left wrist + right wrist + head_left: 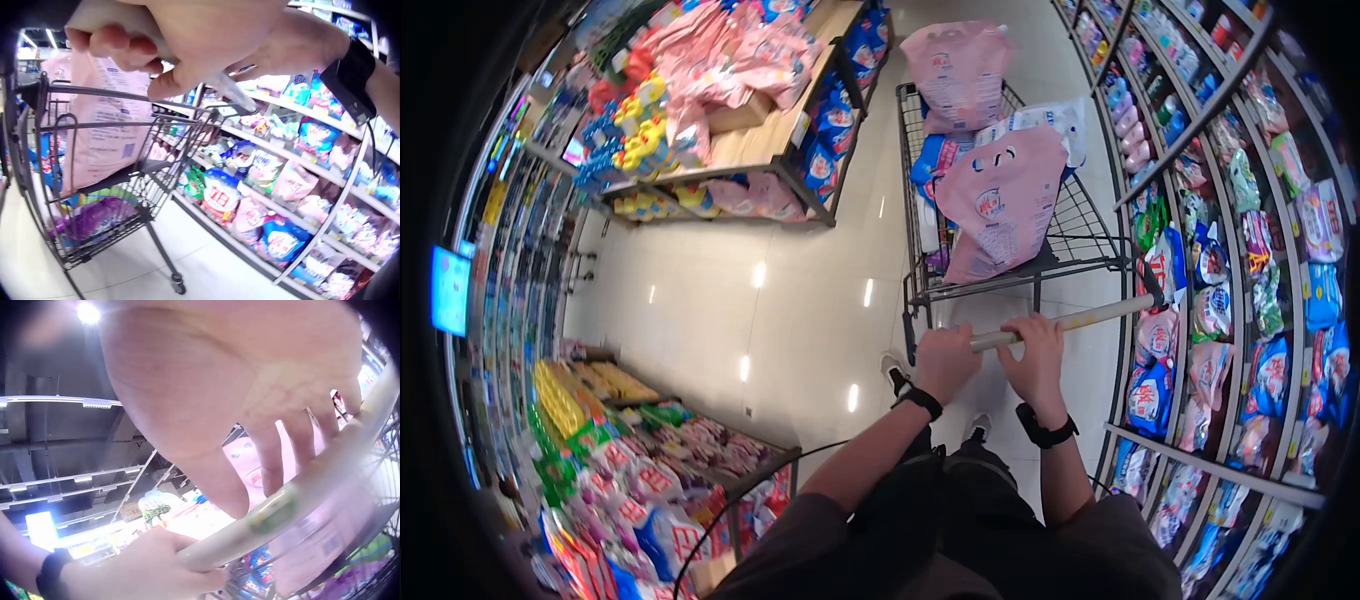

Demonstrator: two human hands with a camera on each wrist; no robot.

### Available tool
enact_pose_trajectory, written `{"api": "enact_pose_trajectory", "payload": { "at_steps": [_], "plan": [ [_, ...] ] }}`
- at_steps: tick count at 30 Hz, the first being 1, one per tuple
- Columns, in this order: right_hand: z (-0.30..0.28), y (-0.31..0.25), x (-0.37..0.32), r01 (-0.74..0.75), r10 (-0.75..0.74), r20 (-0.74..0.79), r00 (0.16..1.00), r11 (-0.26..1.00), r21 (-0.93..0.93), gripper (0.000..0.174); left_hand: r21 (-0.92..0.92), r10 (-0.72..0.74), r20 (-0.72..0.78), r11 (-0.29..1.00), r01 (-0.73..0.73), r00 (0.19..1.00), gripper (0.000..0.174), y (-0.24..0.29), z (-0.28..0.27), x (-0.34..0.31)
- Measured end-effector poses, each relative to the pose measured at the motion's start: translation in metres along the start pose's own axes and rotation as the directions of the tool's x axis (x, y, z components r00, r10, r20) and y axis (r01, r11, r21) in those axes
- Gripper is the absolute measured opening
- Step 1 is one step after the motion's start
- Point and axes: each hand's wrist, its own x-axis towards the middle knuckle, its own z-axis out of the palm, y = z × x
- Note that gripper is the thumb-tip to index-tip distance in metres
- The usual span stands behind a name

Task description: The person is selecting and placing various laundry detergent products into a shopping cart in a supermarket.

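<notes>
My left hand point(948, 362) grips the left part of the pale handle bar point(1105, 313) of a shopping cart point(1025, 286), its fingers curled round the bar in the left wrist view. To its right, my right hand point(1034, 365) rests on the same bar with fairly straight fingers; its palm point(250, 369) stands off the bar in the right wrist view. A large pink printed bag point(1005, 205) leans upright in the near end of the cart. Behind it are a white bag point(1068, 125) and another pink bag point(955, 75). A purple package point(103, 215) lies low in the cart.
Shelves of bagged goods point(1215, 310) run close along the right. A wooden display table point(790, 120) with pink bags and yellow and blue items stands ahead left. Another display of packages point(650, 480) is at near left. Shiny tiled floor point(800, 300) lies between them.
</notes>
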Motion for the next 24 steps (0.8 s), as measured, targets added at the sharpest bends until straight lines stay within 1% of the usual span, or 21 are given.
{"api": "enact_pose_trajectory", "payload": {
  "at_steps": [1, 2, 3, 4, 5, 6, 7, 8, 9, 10, 11, 12, 13, 15, 16, 18, 19, 21, 22, 23, 24],
  "plan": [
    [0.014, -0.016, 0.014, -0.023, 0.022, 0.035, 0.999, 0.998, 0.052, 0.021, -0.001, 0.042, 0.007, 0.999, -0.042, 0.999, 0.013, -0.002, -0.013, 0.023],
    [0.029, -0.029, 0.031, -0.108, 0.097, 0.082, 0.992, 0.983, 0.148, 0.014, -0.137, 0.040, 0.258, 0.991, -0.004, 0.965, 0.017, -0.005, -0.029, 0.041],
    [0.047, -0.039, 0.046, -0.125, 0.115, 0.070, 0.991, 0.981, 0.150, 0.014, -0.250, 0.066, 0.494, 0.966, 0.068, 0.867, 0.024, -0.015, -0.038, 0.057],
    [0.066, -0.045, 0.059, -0.158, 0.163, -0.021, 0.986, 0.973, 0.168, 0.011, -0.248, 0.083, 0.502, 0.967, 0.052, 0.861, 0.024, -0.035, -0.035, 0.069],
    [0.081, -0.047, 0.071, -0.181, 0.202, -0.101, 0.974, 0.966, 0.183, 0.009, -0.490, 0.278, 0.561, 0.871, 0.042, 0.780, 0.035, -0.054, -0.025, 0.080],
    [0.092, -0.045, 0.083, -0.182, 0.203, -0.105, 0.974, 0.967, 0.178, 0.009, -0.699, 0.473, 0.550, 0.711, 0.070, 0.688, 0.048, -0.069, -0.015, 0.092],
    [0.099, -0.042, 0.096, -0.213, 0.243, -0.188, 0.952, 0.963, 0.165, 0.007, -0.703, 0.478, 0.548, 0.708, 0.068, 0.687, 0.048, -0.078, -0.005, 0.102],
    [0.105, -0.037, 0.107, -0.244, 0.279, -0.271, 0.921, 0.957, 0.155, 0.007, -0.805, 0.568, 0.510, 0.580, 0.126, 0.645, 0.058, -0.084, 0.004, 0.109],
    [0.106, -0.038, 0.116, -0.246, 0.279, -0.274, 0.920, 0.958, 0.150, 0.007, -0.879, 0.651, 0.456, 0.437, 0.191, 0.607, 0.070, -0.090, 0.008, 0.118],
    [0.104, -0.038, 0.120, -0.268, 0.304, -0.265, 0.915, 0.950, 0.163, 0.008, -0.883, 0.658, 0.451, 0.430, 0.191, 0.603, 0.070, -0.089, -0.001, 0.130],
    [0.103, -0.037, 0.125, -0.290, 0.328, -0.255, 0.910, 0.941, 0.175, 0.009, -0.867, 0.673, 0.487, 0.448, 0.217, 0.556, 0.072, -0.088, -0.010, 0.140],
    [0.111, -0.028, 0.130, -0.266, 0.289, -0.352, 0.890, 0.957, 0.114, 0.009, -0.851, 0.687, 0.521, 0.467, 0.242, 0.507, 0.075, -0.087, -0.017, 0.151],
    [0.114, -0.025, 0.137, -0.263, 0.285, -0.356, 0.890, 0.958, 0.110, 0.009, -0.854, 0.689, 0.516, 0.464, 0.238, 0.509, 0.075, -0.089, -0.011, 0.157],
    [0.120, -0.023, 0.152, -0.359, 0.358, -0.379, 0.853, 0.931, 0.071, 0.008, -0.848, 0.712, 0.503, 0.517, 0.120, 0.491, 0.077, -0.094, -0.002, 0.164],
    [0.119, -0.024, 0.158, -0.343, 0.318, -0.425, 0.848, 0.939, 0.018, 0.009, -0.850, 0.714, 0.498, 0.513, 0.116, 0.492, 0.077, -0.099, -0.017, 0.178],
    [0.118, -0.024, 0.165, -0.336, 0.332, -0.425, 0.842, 0.940, 0.068, 0.011, -0.787, 0.762, 0.599, 0.617, 0.007, 0.248, 0.077, -0.111, -0.050, 0.204],
    [0.117, -0.021, 0.169, -0.333, 0.351, -0.425, 0.834, 0.935, 0.118, 0.013, -0.783, 0.757, 0.604, 0.621, 0.009, 0.250, 0.077, -0.115, -0.057, 0.221],
    [0.115, -0.007, 0.182, -0.383, 0.443, -0.375, 0.814, 0.895, 0.227, 0.015, -0.802, 0.804, 0.594, 0.595, 0.052, -0.032, 0.081, -0.121, -0.061, 0.255],
    [0.112, -0.002, 0.189, -0.411, 0.486, -0.334, 0.807, 0.870, 0.272, 0.015, -0.818, 0.821, 0.569, 0.570, 0.074, -0.033, 0.083, -0.126, -0.056, 0.268],
    [0.108, -0.005, 0.202, -0.347, 0.370, -0.402, 0.837, 0.929, 0.132, 0.014, -0.811, 0.815, 0.578, 0.580, 0.075, -0.044, 0.083, -0.128, -0.052, 0.282],
    [0.103, -0.002, 0.206, -0.492, 0.554, -0.301, 0.776, 0.831, 0.261, 0.013, -0.827, 0.830, 0.543, 0.555, 0.094, -0.128, 0.084, -0.128, -0.052, 0.295]
  ]
}}
